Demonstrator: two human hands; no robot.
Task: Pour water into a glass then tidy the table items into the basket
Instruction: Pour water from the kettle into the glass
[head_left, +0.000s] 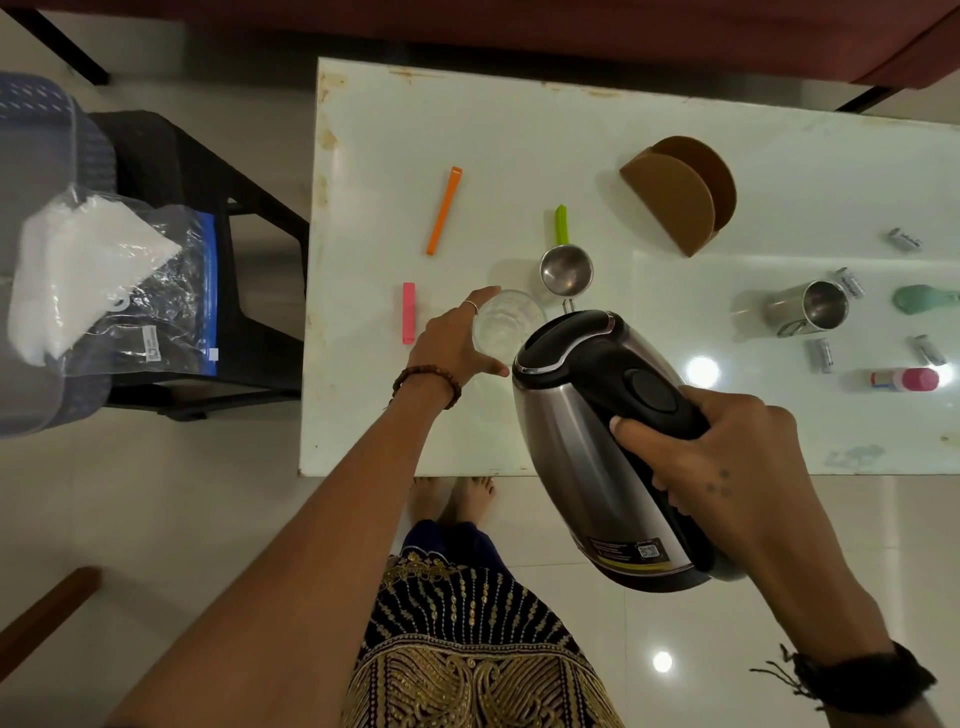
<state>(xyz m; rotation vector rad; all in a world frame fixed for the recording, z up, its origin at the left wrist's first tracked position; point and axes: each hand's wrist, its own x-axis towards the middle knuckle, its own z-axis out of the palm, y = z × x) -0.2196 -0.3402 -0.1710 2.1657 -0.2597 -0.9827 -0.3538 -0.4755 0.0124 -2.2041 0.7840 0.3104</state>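
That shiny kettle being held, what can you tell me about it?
The brushed steel electric kettle with black lid and handle is held off the white table, tilted with its spout toward the clear drinking glass. The right hand grips its black handle. A printed label sits near its base. The lid looks closed; no water stream is discernible.

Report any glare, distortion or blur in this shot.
Head view: ceiling lights glare as bright spots on the glossy white table and on the floor tiles; wide-angle distortion bows the table's edges; the clear drinking glass shows faintly.
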